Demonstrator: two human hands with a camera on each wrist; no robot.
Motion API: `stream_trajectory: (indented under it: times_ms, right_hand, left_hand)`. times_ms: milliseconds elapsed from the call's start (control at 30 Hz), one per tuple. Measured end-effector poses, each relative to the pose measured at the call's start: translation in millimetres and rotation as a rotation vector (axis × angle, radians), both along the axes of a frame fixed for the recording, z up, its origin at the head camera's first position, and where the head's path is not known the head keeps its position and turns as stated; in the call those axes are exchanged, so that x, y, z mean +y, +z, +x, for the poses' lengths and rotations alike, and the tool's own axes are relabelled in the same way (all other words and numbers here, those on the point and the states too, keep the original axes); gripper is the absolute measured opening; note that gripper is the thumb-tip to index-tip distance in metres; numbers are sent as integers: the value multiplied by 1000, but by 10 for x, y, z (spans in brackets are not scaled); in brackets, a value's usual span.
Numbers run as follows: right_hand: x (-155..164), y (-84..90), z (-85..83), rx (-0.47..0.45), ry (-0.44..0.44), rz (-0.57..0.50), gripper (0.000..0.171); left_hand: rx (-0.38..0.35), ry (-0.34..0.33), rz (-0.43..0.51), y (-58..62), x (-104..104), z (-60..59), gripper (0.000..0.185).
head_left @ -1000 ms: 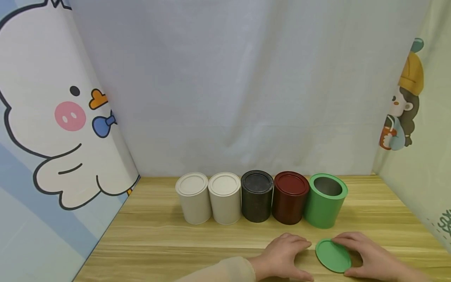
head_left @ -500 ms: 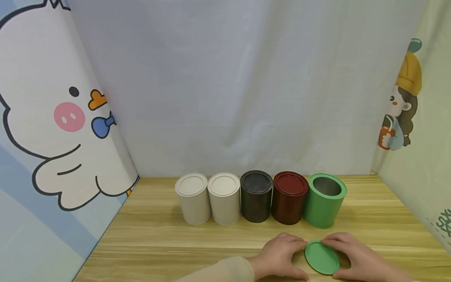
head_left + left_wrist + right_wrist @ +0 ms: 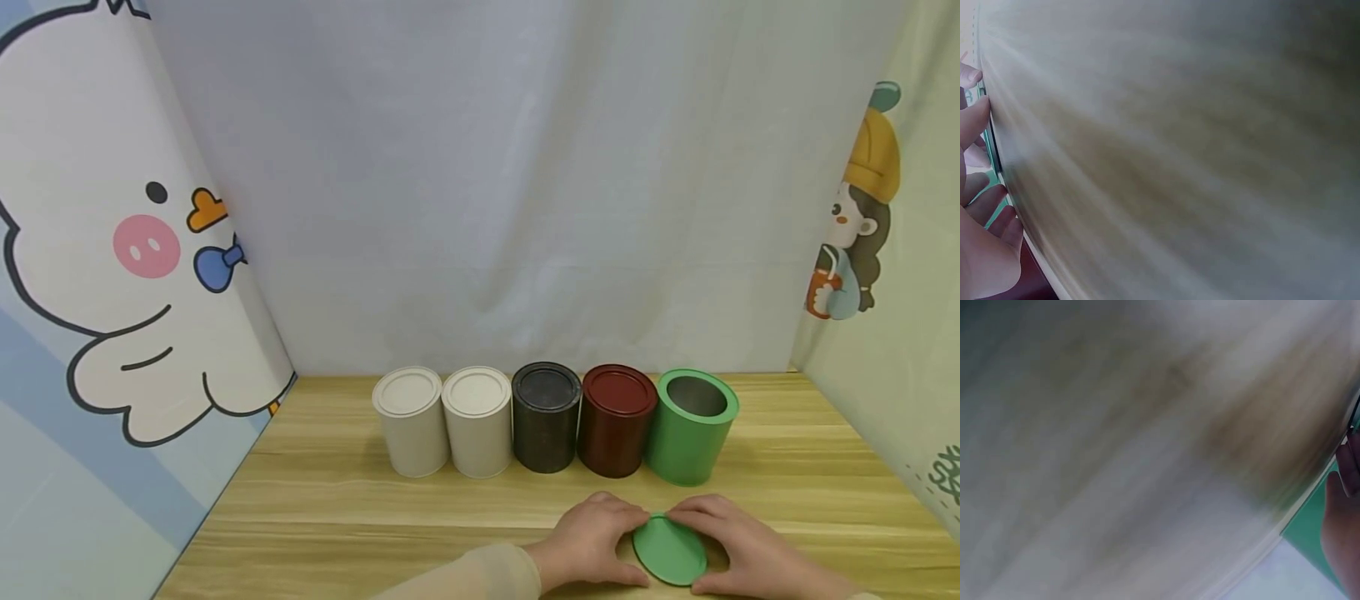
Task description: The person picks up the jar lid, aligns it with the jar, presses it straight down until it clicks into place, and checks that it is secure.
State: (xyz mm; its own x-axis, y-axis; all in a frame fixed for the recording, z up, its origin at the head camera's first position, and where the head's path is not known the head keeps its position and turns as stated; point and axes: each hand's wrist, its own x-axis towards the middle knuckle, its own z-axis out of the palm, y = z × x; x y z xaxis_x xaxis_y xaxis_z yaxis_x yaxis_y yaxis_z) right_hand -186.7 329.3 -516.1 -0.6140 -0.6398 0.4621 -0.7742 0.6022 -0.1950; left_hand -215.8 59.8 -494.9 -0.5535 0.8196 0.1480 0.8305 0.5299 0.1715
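A round green lid stands tilted just above the wooden table near its front edge. My left hand grips the lid's left edge and my right hand curls over its right edge. Behind them stands an open green can with a bare metal inside. In the left wrist view, fingers lie against a sliver of the green lid. The right wrist view shows fingers beside the green lid. The blurred tabletop fills the remainder of both wrist views.
Left of the green can stands a row of lidded cans: dark red, black and two white ones. A white curtain hangs behind, with cartoon panels on both sides.
The green lid has moved left along the table's front, from beside the right hand to between both hands. Both hands have closed in on it.
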Motion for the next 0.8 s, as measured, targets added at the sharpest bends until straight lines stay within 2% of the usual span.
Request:
stream_trajectory:
  times_ms: [167, 367, 567, 800]
  right_hand:
    - [-44, -4, -7, 26, 24, -20, 74]
    - [-76, 8, -6, 17, 30, -18, 72]
    - [-93, 22, -1, 28, 41, -20, 70]
    - [-94, 25, 8, -26, 45, -32, 66]
  left_hand:
    - [11, -18, 26, -5, 13, -23, 59]
    - [13, -51, 44, 3, 4, -48, 53]
    - [-16, -41, 38, 7, -5, -49, 56]
    - [-25, -35, 52, -21, -12, -70, 55]
